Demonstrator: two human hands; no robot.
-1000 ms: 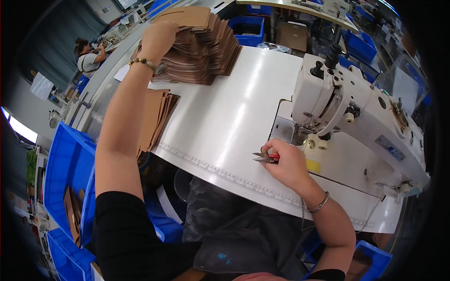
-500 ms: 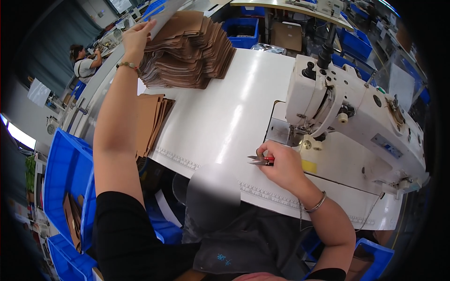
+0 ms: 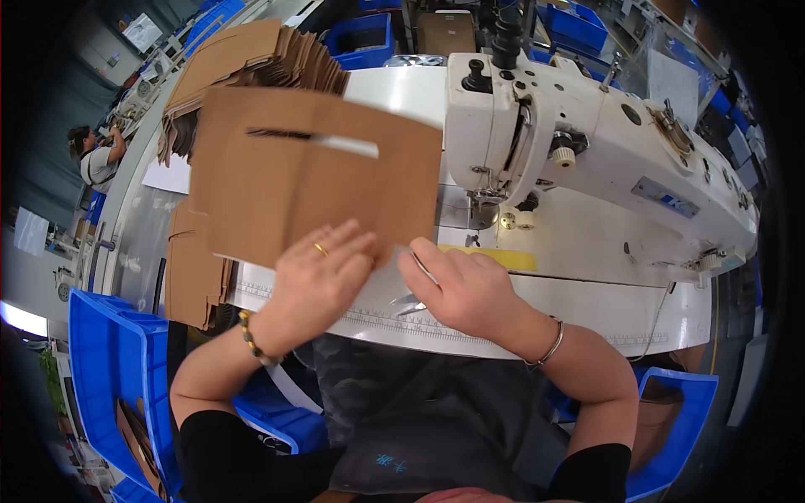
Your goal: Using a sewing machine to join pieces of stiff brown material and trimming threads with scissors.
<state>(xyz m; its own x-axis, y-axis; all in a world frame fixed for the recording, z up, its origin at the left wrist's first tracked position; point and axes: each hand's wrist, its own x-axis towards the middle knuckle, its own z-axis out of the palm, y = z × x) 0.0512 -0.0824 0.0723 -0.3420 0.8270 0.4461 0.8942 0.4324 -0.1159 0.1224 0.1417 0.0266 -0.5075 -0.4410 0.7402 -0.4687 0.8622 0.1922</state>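
Note:
My left hand [image 3: 319,281] grips the lower edge of a flat brown cardboard piece [image 3: 310,176] with a long slot, held up above the white table [image 3: 587,298]. My right hand [image 3: 457,289] touches the same lower edge at its right corner and also holds small metal snips [image 3: 409,303] under the palm. Behind the held piece lies a fanned stack of brown cardboard pieces [image 3: 251,59]. A white industrial sewing machine [image 3: 587,142] stands to the right of the hands.
A second pile of brown cardboard [image 3: 191,268] hangs at the table's left edge. Blue plastic bins [image 3: 109,369] stand at my lower left and one [image 3: 671,427] at lower right. Another person [image 3: 96,159] works far left.
My left hand has pulled one cardboard piece off the far stack and brought it down toward me. My right hand, still with the snips, has moved left to meet its edge.

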